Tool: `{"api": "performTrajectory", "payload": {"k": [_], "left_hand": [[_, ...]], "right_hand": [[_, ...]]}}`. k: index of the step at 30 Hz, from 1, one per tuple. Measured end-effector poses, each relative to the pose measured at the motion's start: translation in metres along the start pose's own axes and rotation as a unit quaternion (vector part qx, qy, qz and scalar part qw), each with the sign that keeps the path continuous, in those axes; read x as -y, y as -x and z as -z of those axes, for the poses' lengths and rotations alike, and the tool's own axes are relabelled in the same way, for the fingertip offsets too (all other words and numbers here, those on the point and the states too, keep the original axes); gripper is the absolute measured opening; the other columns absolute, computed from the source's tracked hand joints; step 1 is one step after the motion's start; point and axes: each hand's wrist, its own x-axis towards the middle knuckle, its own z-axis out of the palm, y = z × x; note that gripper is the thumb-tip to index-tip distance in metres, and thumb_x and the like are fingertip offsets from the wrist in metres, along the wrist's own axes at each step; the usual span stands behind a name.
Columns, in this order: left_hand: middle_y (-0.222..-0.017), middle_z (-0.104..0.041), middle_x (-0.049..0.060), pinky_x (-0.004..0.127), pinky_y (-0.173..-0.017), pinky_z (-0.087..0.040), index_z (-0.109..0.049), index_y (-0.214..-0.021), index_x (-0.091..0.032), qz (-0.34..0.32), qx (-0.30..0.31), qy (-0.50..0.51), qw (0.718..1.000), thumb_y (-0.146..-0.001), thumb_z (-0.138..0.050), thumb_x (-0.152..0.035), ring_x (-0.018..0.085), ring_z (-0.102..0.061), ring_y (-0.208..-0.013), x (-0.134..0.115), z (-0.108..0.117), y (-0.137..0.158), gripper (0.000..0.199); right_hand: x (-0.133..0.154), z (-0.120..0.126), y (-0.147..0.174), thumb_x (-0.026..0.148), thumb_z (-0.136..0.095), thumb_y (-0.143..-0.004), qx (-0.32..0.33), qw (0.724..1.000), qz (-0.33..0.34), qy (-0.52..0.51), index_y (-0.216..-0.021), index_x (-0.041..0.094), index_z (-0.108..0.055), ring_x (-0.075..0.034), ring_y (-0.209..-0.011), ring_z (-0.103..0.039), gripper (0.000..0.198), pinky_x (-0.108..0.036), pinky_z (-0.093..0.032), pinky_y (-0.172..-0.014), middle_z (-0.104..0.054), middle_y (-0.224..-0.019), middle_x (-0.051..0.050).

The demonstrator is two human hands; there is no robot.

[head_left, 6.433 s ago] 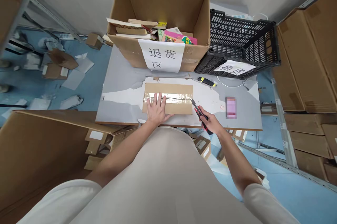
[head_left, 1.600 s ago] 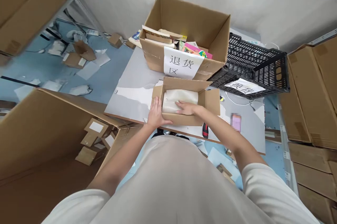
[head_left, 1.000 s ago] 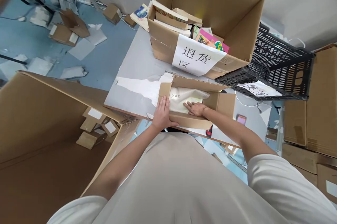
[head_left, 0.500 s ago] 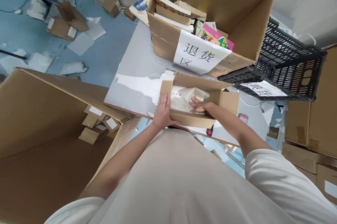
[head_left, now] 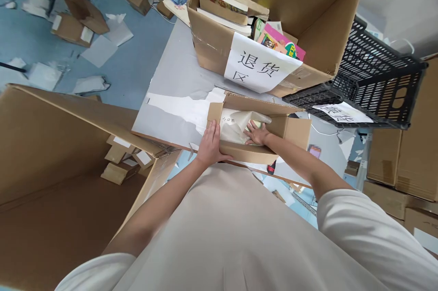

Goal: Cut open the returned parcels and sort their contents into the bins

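Observation:
A small open cardboard box stands on the grey tabletop with its end flaps folded out. Inside lies a whitish soft package with dark printed characters on it. My left hand rests at the box's left front corner, fingers stretched along the left end and thumb out along the front wall. Reaching into the box, my right hand presses on the package with spread fingers. A pale green patch shows by its fingertips. The package's underside is hidden.
Behind stands a large carton of books with a paper sign. A black plastic crate is at right. A huge open carton stands left, small boxes inside. A red-and-black object lies at the table's front edge.
My right hand has shifted slightly on the package, its fingers spread a little wider. My left hand stays at the box corner. The whole view has shifted a little.

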Motion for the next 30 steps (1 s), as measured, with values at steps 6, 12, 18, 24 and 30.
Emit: {"api": "performTrajectory", "payload": {"k": [6, 12, 18, 24, 30], "left_hand": [[-0.149, -0.022, 0.035, 0.055, -0.111, -0.027, -0.003, -0.147, -0.001, -0.027, -0.033, 0.005, 0.999, -0.053, -0.075, -0.069, 0.043, -0.017, -0.142, 0.001, -0.001, 0.002, 0.137], [-0.149, -0.022, 0.036, 0.055, -0.110, -0.028, -0.008, -0.147, 0.000, -0.035, -0.045, 0.014, 0.998, -0.050, -0.076, -0.069, 0.044, -0.018, -0.142, 0.002, -0.003, 0.003, 0.137], [-0.150, -0.021, 0.034, 0.054, -0.112, -0.026, -0.010, -0.147, -0.001, -0.014, -0.028, 0.017, 0.999, -0.050, -0.077, -0.068, 0.043, -0.019, -0.142, 0.000, 0.002, -0.001, 0.135], [-0.150, -0.022, 0.034, 0.054, -0.111, -0.027, -0.011, -0.147, 0.000, -0.015, -0.035, 0.012, 0.999, -0.049, -0.076, -0.070, 0.043, -0.018, -0.142, -0.001, 0.003, 0.000, 0.137], [-0.150, -0.021, 0.033, 0.052, -0.113, -0.027, -0.006, -0.148, -0.001, -0.029, -0.033, 0.013, 0.999, -0.049, -0.078, -0.068, 0.041, -0.018, -0.143, 0.003, 0.003, -0.002, 0.139]], "right_hand": [[0.012, -0.005, 0.002, 0.051, -0.041, -0.090, -0.047, 0.996, 0.016, 0.076, -0.151, 0.026, -0.023, -0.044, -0.144, -0.003, 0.069, -0.072, -0.003, -0.104, -0.009, -0.159, -0.017], [0.013, -0.004, -0.003, 0.037, -0.042, -0.091, -0.083, 0.984, 0.054, 0.145, -0.150, 0.014, -0.025, -0.044, -0.139, -0.022, 0.065, -0.071, -0.012, -0.105, -0.021, -0.155, -0.022], [0.002, 0.001, -0.003, 0.008, -0.030, -0.090, -0.110, 0.983, 0.045, 0.140, -0.136, 0.011, -0.046, -0.034, -0.135, -0.035, 0.049, -0.052, -0.038, -0.098, -0.043, -0.142, -0.021], [0.017, 0.016, -0.004, 0.013, -0.030, -0.095, -0.172, 0.957, 0.146, 0.180, -0.117, 0.013, -0.060, -0.024, -0.110, -0.055, 0.037, -0.039, -0.040, -0.093, -0.060, -0.119, -0.017], [0.045, 0.057, -0.055, 0.011, -0.050, -0.084, -0.164, 0.874, 0.334, 0.314, -0.116, 0.014, -0.060, -0.022, -0.124, -0.047, 0.034, -0.041, -0.032, -0.107, -0.058, -0.127, -0.013]]}}
